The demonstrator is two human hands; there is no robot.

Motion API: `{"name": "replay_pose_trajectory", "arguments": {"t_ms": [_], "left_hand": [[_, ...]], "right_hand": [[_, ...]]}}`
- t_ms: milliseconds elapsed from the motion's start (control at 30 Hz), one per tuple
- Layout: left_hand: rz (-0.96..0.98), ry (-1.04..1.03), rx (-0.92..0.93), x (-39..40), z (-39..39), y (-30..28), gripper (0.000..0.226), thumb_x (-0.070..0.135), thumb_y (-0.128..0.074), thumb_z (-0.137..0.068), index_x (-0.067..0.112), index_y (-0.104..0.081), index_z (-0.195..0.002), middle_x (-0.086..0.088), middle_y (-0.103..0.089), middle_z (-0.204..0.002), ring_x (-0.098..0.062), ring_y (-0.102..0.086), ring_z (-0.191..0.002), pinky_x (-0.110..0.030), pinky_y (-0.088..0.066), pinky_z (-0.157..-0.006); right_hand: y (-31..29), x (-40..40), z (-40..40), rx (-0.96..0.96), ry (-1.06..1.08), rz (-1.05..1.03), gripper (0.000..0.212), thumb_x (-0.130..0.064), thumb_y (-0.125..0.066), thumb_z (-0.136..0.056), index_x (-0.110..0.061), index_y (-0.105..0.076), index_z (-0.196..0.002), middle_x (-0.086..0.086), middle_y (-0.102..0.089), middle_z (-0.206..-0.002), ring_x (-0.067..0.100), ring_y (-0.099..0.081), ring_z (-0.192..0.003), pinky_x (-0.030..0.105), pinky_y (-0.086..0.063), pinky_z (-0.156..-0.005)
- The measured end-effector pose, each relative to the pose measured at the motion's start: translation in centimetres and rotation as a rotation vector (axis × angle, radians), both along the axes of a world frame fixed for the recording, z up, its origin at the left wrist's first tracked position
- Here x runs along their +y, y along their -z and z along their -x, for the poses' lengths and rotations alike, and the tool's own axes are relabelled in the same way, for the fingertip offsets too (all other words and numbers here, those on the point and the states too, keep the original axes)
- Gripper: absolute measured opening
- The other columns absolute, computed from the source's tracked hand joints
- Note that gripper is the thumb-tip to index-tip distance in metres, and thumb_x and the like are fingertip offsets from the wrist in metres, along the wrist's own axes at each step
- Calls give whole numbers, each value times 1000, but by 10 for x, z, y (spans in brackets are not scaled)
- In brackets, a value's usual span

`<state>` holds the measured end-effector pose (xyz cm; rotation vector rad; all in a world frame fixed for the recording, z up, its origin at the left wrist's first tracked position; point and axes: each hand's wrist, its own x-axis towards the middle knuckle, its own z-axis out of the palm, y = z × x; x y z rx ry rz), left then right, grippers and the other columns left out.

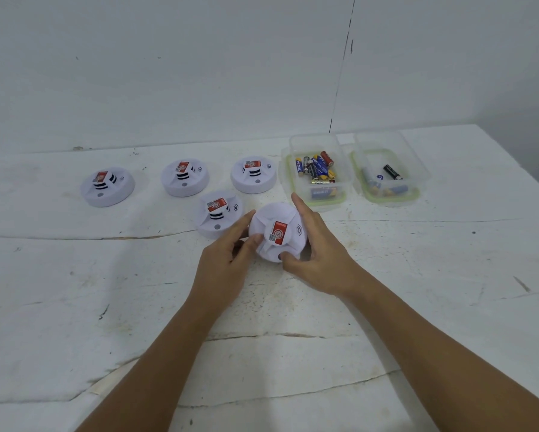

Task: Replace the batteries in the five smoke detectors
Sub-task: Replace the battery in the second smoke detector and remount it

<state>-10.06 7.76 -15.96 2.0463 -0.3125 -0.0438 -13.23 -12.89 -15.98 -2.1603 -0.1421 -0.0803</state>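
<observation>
The held smoke detector [277,233] is a round white dome with a red label on its raised centre and small sound-wave marks beside it, tilted toward the camera just above the white surface [386,291]. The left hand [230,257] and right hand [315,244] each close their grip around its rim. Four matching detectors [184,177] sit behind, left of the battery container [319,173].

Two bare forearms, no sleeves, no jewellery
</observation>
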Motion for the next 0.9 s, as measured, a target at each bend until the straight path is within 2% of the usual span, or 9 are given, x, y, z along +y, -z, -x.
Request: {"name": "replay_pose_trajectory", "arguments": {"t_ms": [133,300,433,633,833,900], "left_hand": [[-6,-2,4,0,0,1,46,44,-54,-104,40,-51,-150,20,-67,-133,2,-60,-121,-12,-47,-95],[-9,-6,2,0,0,1,45,44,-54,-105,40,-51,-150,20,-67,-132,2,-61,-119,-15,-48,-98],[-12,-10,5,-1,0,0,46,44,-54,-104,40,-51,-150,21,-68,-130,5,-60,-119,-2,-44,-90],[-12,-10,2,0,0,0,46,44,-54,-105,39,-51,-150,19,-67,-132,2,-60,-121,-3,-44,-91],[-18,-5,1,-1,0,0,47,45,-54,-104,38,-51,-150,17,-68,-130,-4,-63,-118,-4,-45,-90],[-14,-4,0,-1,0,0,47,45,-54,-104,38,-51,-151,17,-68,-132,-5,-63,-119,-7,-46,-93]], "right_hand": [[1,-1,0,4,-10,-2,103,-30,-74,-89,-45,-4,-163,-23,-34,-143,-12,-37,-132,34,-43,-112],[0,-1,0,3,-8,-3,102,-28,-74,-90,-42,-4,-164,-22,-34,-144,-3,-37,-136,39,-42,-115],[1,-1,1,-1,-13,-7,103,-28,-74,-89,-44,-4,-163,-21,-34,-146,0,-36,-140,41,-42,-116],[0,0,0,8,-1,-3,103,-36,-72,-86,-50,-3,-161,-23,-35,-145,1,-38,-139,46,-44,-114],[0,-1,1,6,7,10,103,-29,-75,-89,-43,-5,-163,-23,-35,-144,-4,-37,-136,35,-43,-112],[0,-1,1,6,-1,3,103,-31,-74,-88,-44,-5,-163,-23,-35,-144,-3,-37,-137,38,-43,-113]]}}
